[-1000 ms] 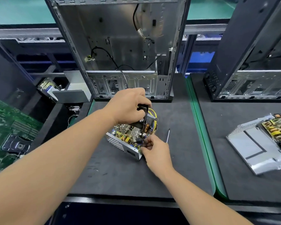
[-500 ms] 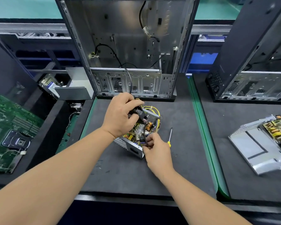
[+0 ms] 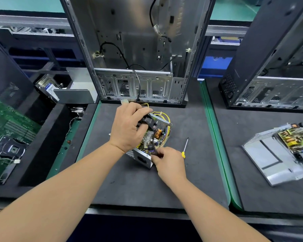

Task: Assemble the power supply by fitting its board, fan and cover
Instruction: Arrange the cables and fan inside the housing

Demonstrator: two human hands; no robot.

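1. The power supply housing point(image 3: 141, 157), an open metal box with a perforated wall, sits near the middle of the dark-matted counter point(image 3: 133, 186), just in front of an upright, empty computer case point(image 3: 135, 49).
2. The circuit board point(image 3: 151, 138) already lies inside the housing, its copper coil and yellow wires visible from above; whether it is screwed down cannot be told.
3. The left hand point(image 3: 127, 127) holds a black part, apparently the fan point(image 3: 148, 121), over the far end of the housing. Its fingers curl round this part, which stands tilted and raised, so it does not look seated yet.
4. The right hand point(image 3: 168, 162) is at the near corner of the housing, where its fingers pinch a dark lead or small component point(image 3: 155, 151) at the board's edge; exactly what it is stays too small to tell.
5. A yellow-handled screwdriver point(image 3: 184, 148) lies on the mat just to the right of the housing, untouched.
6. No cover sits on this housing; its top is open. Which loose part is the cover cannot be said with certainty.
7. A second opened power supply point(image 3: 278, 154), with its board showing, lies well apart on the neighbouring mat to the right.
8. Judged from this, the task is at an early-to-middle stage: board in, fan being fitted, fastening and cover still to come.
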